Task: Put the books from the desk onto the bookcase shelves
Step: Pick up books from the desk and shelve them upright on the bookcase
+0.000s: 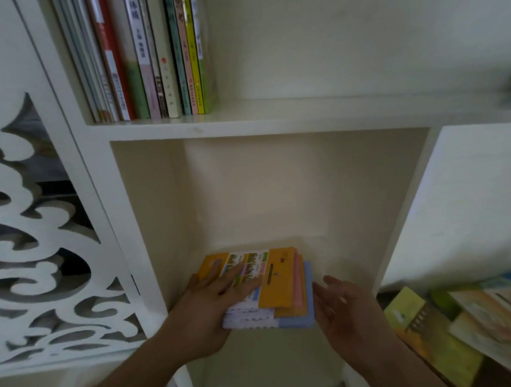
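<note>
Several books lie flat in a small stack [276,291] on the floor of the lower compartment of the white bookcase [246,125], toward its front edge: an orange-covered one with a panel of small pictures on top, a pink one and another orange one under it, and a pale blue one at the bottom, their edges stepped out to the right. The left hand [212,307] rests on the stack, fingers straight and laid across the top cover while the palm covers the near left corner. The right hand [343,309] hovers just beside the stack's right edge, fingers spread and relaxed, holding nothing; whether it touches the blue book cannot be told. On the shelf above, a row of upright books [145,58] stands packed at the left end, spines facing out in red, green, pink, yellow and cream. A carved openwork panel [39,244] forms the bookcase's left side. At the lower right, more books [461,325] with yellow-green covers lie overlapping, blurred.
</note>
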